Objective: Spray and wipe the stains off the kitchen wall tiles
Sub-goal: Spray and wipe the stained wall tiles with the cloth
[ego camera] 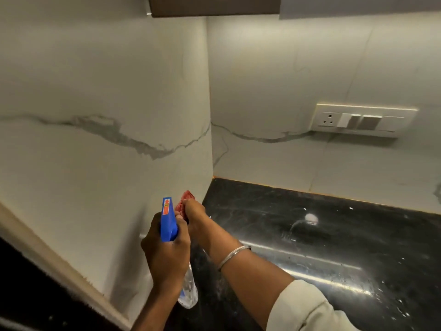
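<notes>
Spray bottle (169,220) is gripped in the left hand (167,255); red cloth (184,201) is clutched in the right hand (194,212), low on the wall tiles (114,182). Wiping is judged under way; stains cannot be discerned.

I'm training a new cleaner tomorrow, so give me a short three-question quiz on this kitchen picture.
1. Which hand grips the spray bottle? A left, B right.
2. True or false: the switch panel is mounted on the right-side wall.
3. Fill in: the right hand holds a ___ cloth.
Key: 1 A, the left hand; 2 true; 3 red.
</notes>
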